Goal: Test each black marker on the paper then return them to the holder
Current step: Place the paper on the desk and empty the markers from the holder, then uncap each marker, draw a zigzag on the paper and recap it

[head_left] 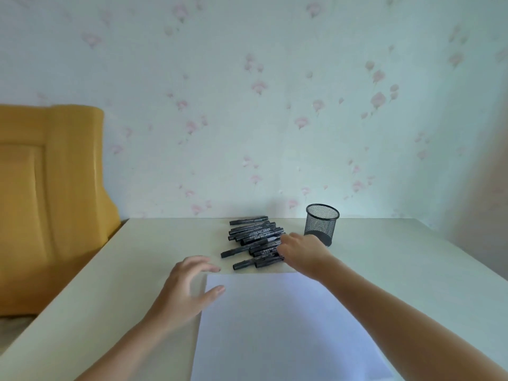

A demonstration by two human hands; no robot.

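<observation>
Paper [275, 325] lies flat under my spread, empty left hand [187, 287]. Beyond it, the markers [255, 240] are light, stiff and prone to rolling; I'd pinch one mid-barrel. My right hand [302, 251] touches the pile, grip unclear; mesh holder [321, 224] stands just right.

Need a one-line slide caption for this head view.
Right hand reaches into the pile of black markers beside the mesh holder; paper unmarked.

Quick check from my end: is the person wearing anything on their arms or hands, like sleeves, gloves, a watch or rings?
Nothing worn shows. Both forearms are bare up to the bottom edge of the picture, with no sleeve in view. The left hand and right hand are bare: no gloves, watch, bracelet or ring visible, and no markings on them.
</observation>
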